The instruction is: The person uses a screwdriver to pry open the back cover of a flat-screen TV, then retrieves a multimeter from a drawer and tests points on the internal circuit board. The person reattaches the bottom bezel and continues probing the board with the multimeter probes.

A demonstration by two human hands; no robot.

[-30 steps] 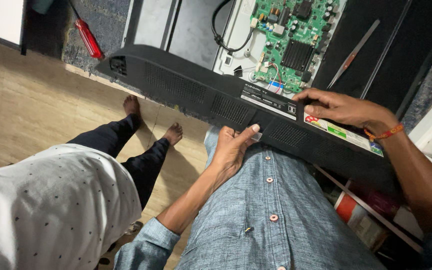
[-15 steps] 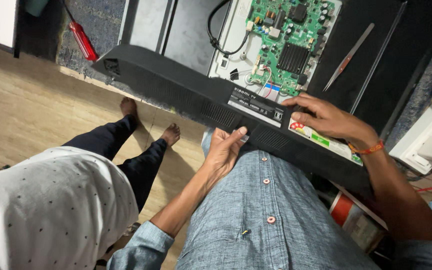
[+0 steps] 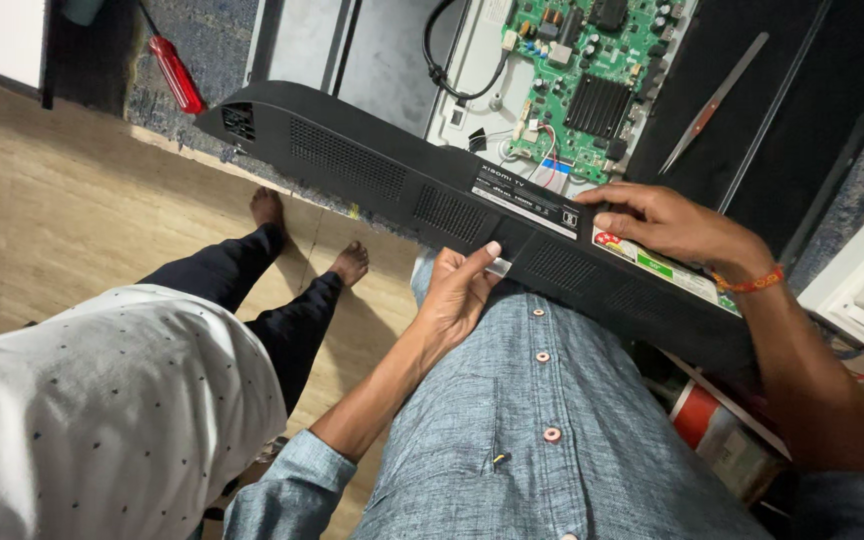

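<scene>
Cover (image 3: 432,190) lower; 2 hands (image 3: 457,295) (image 3: 667,225) on.

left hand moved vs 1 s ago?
Yes, slightly. The left hand has slid leftward along the near edge of the black cover, away from the white label; its fingertips now grip the edge.

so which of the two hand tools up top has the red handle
The screwdriver at the upper left; the metal tweezers at the upper right are plain silver.

circuit board (image 3: 592,90) cut off above, tin (image 3: 717,430) half hidden
</scene>
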